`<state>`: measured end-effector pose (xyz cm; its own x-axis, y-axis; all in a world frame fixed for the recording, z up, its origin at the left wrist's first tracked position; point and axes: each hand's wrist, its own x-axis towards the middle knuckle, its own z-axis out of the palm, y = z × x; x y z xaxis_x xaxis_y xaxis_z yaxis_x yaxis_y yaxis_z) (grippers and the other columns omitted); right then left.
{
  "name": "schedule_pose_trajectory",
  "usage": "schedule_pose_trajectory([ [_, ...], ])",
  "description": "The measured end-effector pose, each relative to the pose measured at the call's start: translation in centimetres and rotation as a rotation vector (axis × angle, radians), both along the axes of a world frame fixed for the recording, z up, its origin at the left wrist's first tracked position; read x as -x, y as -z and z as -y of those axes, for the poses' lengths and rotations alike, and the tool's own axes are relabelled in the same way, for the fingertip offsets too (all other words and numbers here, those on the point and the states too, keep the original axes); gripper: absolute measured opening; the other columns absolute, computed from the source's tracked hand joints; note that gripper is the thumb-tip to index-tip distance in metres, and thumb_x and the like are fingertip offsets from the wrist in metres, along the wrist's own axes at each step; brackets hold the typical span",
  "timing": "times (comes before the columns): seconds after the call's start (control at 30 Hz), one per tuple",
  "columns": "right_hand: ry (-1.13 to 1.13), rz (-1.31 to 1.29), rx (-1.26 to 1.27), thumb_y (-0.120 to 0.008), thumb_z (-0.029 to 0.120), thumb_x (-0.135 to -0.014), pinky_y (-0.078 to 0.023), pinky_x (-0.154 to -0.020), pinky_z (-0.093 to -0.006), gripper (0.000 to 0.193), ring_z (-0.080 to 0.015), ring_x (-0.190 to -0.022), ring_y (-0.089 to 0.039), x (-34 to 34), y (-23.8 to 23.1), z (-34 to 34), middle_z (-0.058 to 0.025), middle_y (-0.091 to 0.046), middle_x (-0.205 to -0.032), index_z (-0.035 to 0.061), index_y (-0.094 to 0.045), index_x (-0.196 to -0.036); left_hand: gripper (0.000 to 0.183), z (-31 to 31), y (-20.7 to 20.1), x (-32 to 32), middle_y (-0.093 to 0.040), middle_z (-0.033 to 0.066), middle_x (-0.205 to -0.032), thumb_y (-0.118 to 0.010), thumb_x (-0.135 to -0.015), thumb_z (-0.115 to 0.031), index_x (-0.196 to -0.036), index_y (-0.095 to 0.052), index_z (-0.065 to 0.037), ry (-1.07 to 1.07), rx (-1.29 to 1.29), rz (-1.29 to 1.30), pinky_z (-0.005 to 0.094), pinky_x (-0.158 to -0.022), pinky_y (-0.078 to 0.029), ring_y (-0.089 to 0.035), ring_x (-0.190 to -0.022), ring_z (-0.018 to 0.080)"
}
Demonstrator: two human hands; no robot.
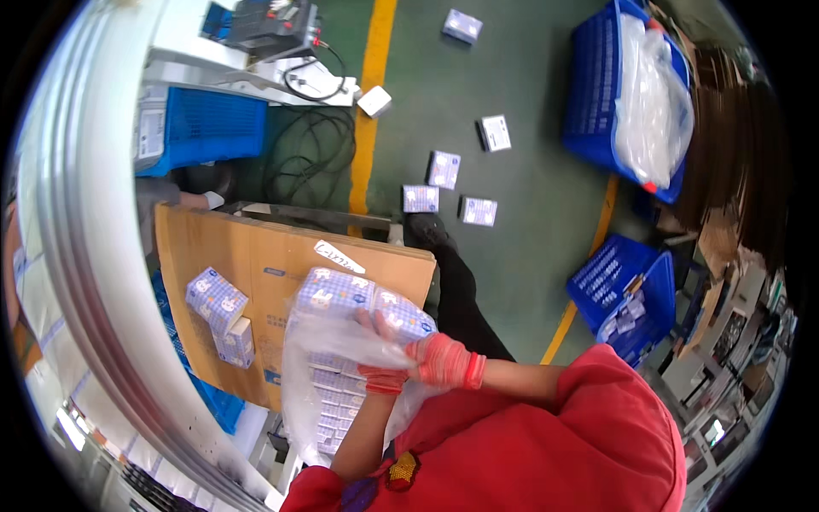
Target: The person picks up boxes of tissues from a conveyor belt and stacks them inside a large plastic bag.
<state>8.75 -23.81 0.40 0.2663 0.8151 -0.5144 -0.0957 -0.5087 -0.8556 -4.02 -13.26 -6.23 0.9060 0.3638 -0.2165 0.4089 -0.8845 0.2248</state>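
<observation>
Centrally, lower half: clear plastic bag [348, 343], partly over stacked blue-checked packs [333, 293], presumably to keep them together. Right hand [439, 360], gloved: closed on bunched film, apparently to gather it. Left hand [384, 377], gloved: against the bag, overlapped by the right; whether it grips cannot be told. Cardboard [256, 256], left of centre: backing the bag; two loose packs [217, 300] on it, seemingly set clear of the film.
</observation>
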Motion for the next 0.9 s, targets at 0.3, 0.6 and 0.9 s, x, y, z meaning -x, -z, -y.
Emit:
schedule_pose_trajectory([
  [0.3,0.119,-0.073,-0.540,-0.057,0.009,-0.068,-0.042,-0.054,-0.0322,0.011,-0.0236,-0.060,-0.051,0.1,-4.9,-1.0,-0.0084,-0.051,-0.065,0.0056,-0.047,-0.063,0.113,-2.0,-6.3,-0.5,-0.023,0.0272,-0.129,-0.071,-0.041,-0.051,-0.128,-0.020,0.002,-0.087,0.043,-0.165,0.0516,-0.098,-0.016,-0.021,-0.121,0.0391],
  [0.6,-0.160,-0.240,-0.853,-0.059,0.019,-0.055,-0.039,-0.045,-0.0344,0.023,-0.0275,-0.051,-0.048,-2.0,-7.7,-5.7,-0.0095,-0.044,-0.054,0.0066,-0.045,-0.069,0.113,-3.4,-2.5,-1.0,-0.021,0.0231,-0.132,-0.063,-0.049,-0.063,-0.129,-0.015,0.000,-0.135,-0.124,-0.088,0.0528,-0.095,-0.019,-0.022,-0.120,0.0414],
  [0.9,0.593,1.502,-0.845,-0.045,0.018,-0.073,-0.037,-0.031,-0.0256,0.019,-0.0148,-0.039,-0.049,-0.7,-10.9,-7.6,-0.0064,-0.051,-0.049,0.0072,-0.046,-0.057,0.095,-4.6,-5.3,-0.1,-0.020,0.0251,-0.131,-0.068,-0.057,-0.034,-0.127,-0.017,0.003,-0.253,-0.008,-0.196,0.0525,-0.099,-0.011,-0.016,-0.123,0.0405],
])
